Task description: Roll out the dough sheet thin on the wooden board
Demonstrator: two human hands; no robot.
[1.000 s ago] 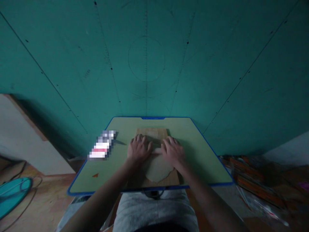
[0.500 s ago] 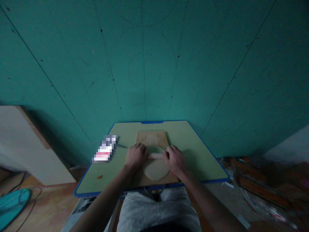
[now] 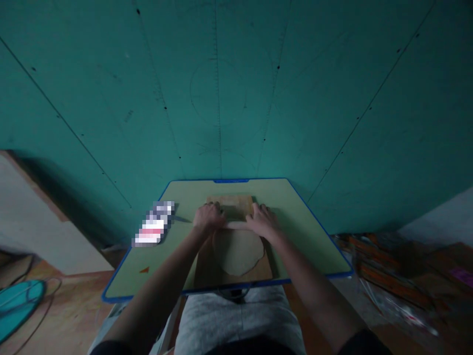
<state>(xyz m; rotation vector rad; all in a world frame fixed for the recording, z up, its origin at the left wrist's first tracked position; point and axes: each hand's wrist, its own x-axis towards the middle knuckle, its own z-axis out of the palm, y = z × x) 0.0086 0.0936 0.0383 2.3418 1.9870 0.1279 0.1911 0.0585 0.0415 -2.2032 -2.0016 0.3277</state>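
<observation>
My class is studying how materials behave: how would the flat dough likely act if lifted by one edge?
The dough would probably droop, since it looks like a thin, flat sheet. Its wavy, uneven edge suggests soft material that may stretch or tear. It might cling somewhat, lying flat on the wooden board.

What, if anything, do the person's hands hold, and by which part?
A rolling pin, held toward its two ends: the left hand covers one, the right hand the other; its middle shows between them.

Both arms [image 3: 165, 276] [image 3: 312, 276] extended, hands [image 3: 209, 216] [image 3: 262, 220] apart, apparently curled
</observation>
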